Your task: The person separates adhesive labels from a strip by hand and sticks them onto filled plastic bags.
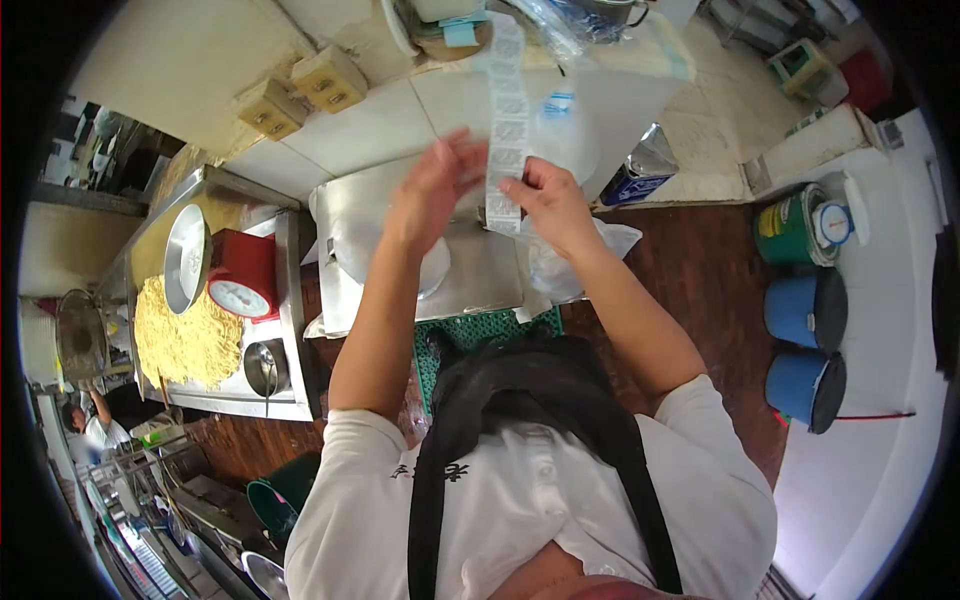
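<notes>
A long white strip with repeated printed blocks (508, 110) hangs from the ledge down to the steel worktop; whether it is labels or small packets I cannot tell. My right hand (555, 205) pinches its lower part between thumb and fingers. On the strip's other side, my left hand (430, 195) is raised with fingers apart and slightly blurred, holding nothing I can see. Below my hands, the steel worktop (375, 300) bears a pale rounded bag (433, 268), partly hidden by my left forearm. A clear plastic bag (560, 270) lies under my right wrist.
To the left, a table carries yellow noodles (185, 335), a red scale (243, 275) with a metal pan (187, 258), and a metal pot (266, 368). A blue tin (640, 170) stands right of the worktop. Blue bins (795, 390) line the right wall. Another person (100, 430) is far left.
</notes>
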Motion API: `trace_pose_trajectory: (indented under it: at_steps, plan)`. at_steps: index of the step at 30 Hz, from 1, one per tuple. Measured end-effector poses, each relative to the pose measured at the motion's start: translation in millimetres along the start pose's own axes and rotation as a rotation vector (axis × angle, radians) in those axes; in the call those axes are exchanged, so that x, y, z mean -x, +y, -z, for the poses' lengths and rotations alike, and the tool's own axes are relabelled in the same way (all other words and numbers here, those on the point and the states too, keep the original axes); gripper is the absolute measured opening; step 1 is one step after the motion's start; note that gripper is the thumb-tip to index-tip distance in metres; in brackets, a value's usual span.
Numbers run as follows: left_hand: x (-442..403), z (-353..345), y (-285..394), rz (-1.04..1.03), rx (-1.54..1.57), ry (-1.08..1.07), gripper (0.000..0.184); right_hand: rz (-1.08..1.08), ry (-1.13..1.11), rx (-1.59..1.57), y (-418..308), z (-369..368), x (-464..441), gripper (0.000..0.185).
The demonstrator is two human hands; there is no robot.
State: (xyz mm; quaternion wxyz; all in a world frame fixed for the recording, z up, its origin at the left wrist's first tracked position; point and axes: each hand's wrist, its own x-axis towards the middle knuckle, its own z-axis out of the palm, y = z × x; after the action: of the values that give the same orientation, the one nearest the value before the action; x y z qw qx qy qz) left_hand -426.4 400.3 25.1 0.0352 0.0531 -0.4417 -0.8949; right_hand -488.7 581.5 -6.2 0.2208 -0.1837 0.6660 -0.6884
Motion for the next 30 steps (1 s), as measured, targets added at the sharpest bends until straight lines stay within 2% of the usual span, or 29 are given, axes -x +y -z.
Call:
trace_pose_trajectory:
  at_steps: [3, 6, 7, 10, 13, 16, 20, 22, 25, 28, 30]
  plan:
    - [52, 3, -15, 0.087, -0.474, -0.062, 0.038, -0.042, 0.053, -0.269, -11, -11, -4, 0.021]
    - [77, 23, -27, 0.134, -0.461, 0.097, 0.024, -0.091, 0.036, -0.311, -20, -27, 0, 0.029]
    - [85, 23, -25, 0.087, -0.444, 0.142, 0.021, -0.109, 0.036, -0.294, -22, -32, 2, 0.032]
    - [99, 25, -8, -0.014, -0.412, 0.234, 0.016, 0.238, 0.316, 0.202, -17, -55, 25, 0.043]
    - [107, 38, 13, -0.001, -0.403, 0.258, 0.017, 0.600, 0.485, 0.431, -38, -85, 64, 0.050]
    - [113, 44, 34, 0.054, -0.366, 0.198, 0.021, 0.743, 0.231, 0.736, -46, -116, 94, 0.051]
    - [132, 45, 68, 0.148, -0.266, -0.105, 0.030, 0.693, 0.313, 0.777, -42, -151, 95, 0.044]
    - [137, 60, 70, 0.135, -0.326, -0.119, 0.030, 0.709, 0.379, 0.793, -45, -159, 92, 0.041]
    - [143, 71, 74, 0.121, -0.402, -0.090, 0.027, 0.688, 0.365, 0.805, -47, -168, 94, 0.037]
    - [143, 78, 70, 0.047, -0.532, -0.007, 0.021, 0.731, 0.368, 0.896, -44, -170, 95, 0.031]
    - [140, 85, 53, -0.023, -0.542, -0.040, 0.019, 0.712, 0.357, 0.882, -45, -173, 97, 0.028]
